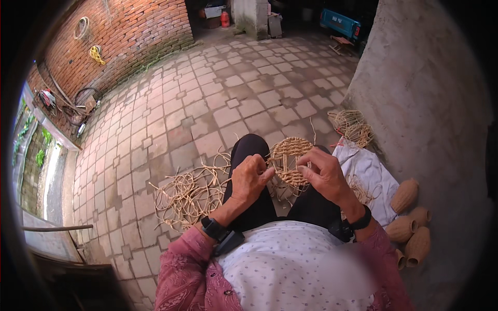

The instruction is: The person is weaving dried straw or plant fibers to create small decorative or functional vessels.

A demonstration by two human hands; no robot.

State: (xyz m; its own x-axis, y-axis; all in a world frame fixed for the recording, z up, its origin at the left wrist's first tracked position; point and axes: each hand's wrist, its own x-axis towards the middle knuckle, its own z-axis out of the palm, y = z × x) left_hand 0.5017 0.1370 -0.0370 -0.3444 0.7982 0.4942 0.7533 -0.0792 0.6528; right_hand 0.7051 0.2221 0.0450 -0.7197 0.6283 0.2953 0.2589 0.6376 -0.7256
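A round, tan disc woven from twisted straw cord (290, 147) is held above my lap, with gaps showing across its middle. My left hand (249, 179) is closed at the disc's left edge, thumb and fingers pinched together where a bit of cord sticks out. At the right side, my right hand (327, 173) grips the weave, its fingers bent over the edge and partly hiding it. A loose cord end stands up beyond the disc. What lies inside each pinch is mostly hidden.
Loose cords (189, 194) lie heaped on the paving by my left leg. To my right are a white cloth (371, 179), a tangled cord bundle (353, 127) and several woven vase-like baskets (404, 196) beside a grey wall (420, 93). A brick wall (135, 31) stands far left.
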